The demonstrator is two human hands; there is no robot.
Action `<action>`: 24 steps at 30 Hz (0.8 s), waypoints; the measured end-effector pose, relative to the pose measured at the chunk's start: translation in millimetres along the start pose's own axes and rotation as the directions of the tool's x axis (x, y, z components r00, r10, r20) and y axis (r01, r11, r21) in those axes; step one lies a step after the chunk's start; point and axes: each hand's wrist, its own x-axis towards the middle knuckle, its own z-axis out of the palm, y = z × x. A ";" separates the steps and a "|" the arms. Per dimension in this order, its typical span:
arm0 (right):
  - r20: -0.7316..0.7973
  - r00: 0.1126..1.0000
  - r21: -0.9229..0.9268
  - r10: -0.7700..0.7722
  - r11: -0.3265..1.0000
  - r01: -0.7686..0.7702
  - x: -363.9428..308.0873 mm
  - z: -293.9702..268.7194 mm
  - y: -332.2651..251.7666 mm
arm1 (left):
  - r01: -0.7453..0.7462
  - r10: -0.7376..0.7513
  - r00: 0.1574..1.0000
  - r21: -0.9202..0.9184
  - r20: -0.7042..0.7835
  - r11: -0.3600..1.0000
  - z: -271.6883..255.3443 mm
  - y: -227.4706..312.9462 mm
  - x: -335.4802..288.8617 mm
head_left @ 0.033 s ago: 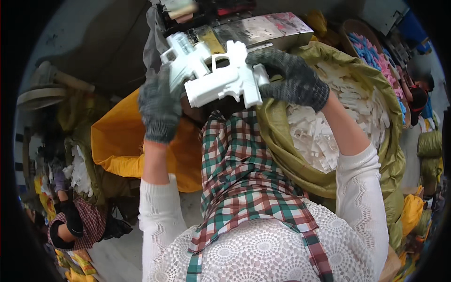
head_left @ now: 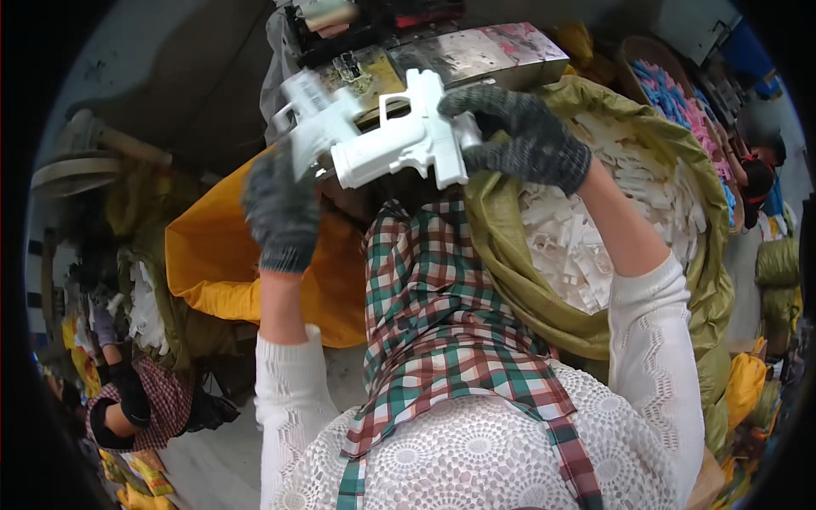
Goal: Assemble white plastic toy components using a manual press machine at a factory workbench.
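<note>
My left hand [head_left: 282, 211] wears a dark grey knit glove and is closed around the lower end of a white plastic toy gun [head_left: 320, 117], which is blurred by motion. My right hand [head_left: 537, 143], gloved alike, grips another white toy pistol [head_left: 408, 140]; its barrel points left and its thumb side faces me. Behind the right fingers more white plastic [head_left: 463, 136] shows, partly hidden. The two toy guns sit side by side above my lap, and I cannot tell whether they touch.
An open olive sack [head_left: 544, 289] full of white plastic parts [head_left: 569, 246] stands at my right. An orange sack [head_left: 212, 238] lies open at left. A stained metal machine [head_left: 476, 55] stands ahead. A basket [head_left: 629, 51] holds pink and blue pieces. Another person [head_left: 144, 399] works at left.
My left hand has shifted a little left and down with its toy gun. The right hand and its toy pistol have moved slightly left and up.
</note>
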 end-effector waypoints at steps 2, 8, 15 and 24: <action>0.024 0.999 0.068 -0.028 0.997 0.026 21.3 6.4 2.2 | 0.214 -0.198 0.974 0.177 -0.108 0.961 -7.7 -34.1 -29.8; 0.055 0.989 -0.118 -0.136 0.983 0.142 97.0 40.2 42.3 | 0.346 -0.437 0.890 0.429 0.132 0.834 -47.4 -130.7 -86.5; 0.065 0.998 -0.258 -0.002 0.966 0.019 91.9 28.6 55.0 | 0.426 -0.454 0.847 0.159 0.278 0.891 -32.1 -102.5 -91.5; 0.235 0.961 -0.218 0.148 0.971 -0.097 -9.3 -26.3 42.5 | -0.142 0.104 0.969 -0.162 -0.223 0.977 -17.2 4.7 -13.7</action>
